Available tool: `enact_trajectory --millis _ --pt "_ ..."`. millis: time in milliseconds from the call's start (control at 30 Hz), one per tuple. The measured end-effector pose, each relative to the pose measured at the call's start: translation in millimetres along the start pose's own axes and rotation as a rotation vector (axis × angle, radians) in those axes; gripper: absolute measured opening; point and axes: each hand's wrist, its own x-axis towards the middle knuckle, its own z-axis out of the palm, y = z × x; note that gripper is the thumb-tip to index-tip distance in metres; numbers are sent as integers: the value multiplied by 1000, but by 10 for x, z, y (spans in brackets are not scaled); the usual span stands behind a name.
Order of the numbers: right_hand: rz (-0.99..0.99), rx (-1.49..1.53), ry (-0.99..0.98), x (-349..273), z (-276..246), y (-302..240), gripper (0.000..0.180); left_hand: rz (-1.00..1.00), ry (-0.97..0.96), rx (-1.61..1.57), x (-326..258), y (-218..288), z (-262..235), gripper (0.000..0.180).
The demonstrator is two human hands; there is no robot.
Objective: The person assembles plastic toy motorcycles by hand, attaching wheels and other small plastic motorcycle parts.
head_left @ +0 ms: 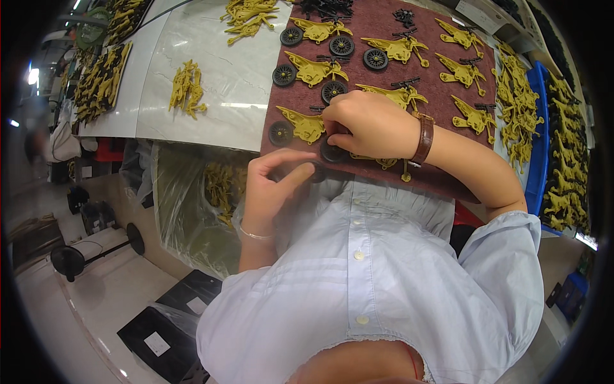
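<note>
My right hand [371,125], a watch on its wrist, is closed with curled fingers over the front end of a yellow toy motorbike body [302,125]. A black spoked wheel [332,152] shows just below its thumb; what the fingertips pinch is hidden. At the mat's near edge, my left hand [272,179] has thumb and forefinger closed on a dark wheel [317,171], partly blurred. Another black wheel [281,133] lies at the rear of that body. Further up, more yellow bodies [316,69] lie in rows, some with black wheels [284,75] and black handlebar parts beside them.
The dark red mat [435,83] covers the work table. Yellow parts lie in piles on the white tabletop [224,77] at left and along the right side, by a blue tray [540,128]. Black parts [326,8] are heaped at the far edge. A plastic-lined bin [192,211] stands below.
</note>
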Motion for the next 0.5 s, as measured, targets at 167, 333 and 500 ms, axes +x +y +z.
enact_trajectory --millis 167,333,500 --pt "58 71 52 -70 -72 14 19 105 12 138 68 88 206 21" --pt "29 9 70 -430 -218 55 25 271 10 370 156 108 288 19" --pt "212 -152 31 -888 -278 -130 29 270 -48 418 265 132 402 18"
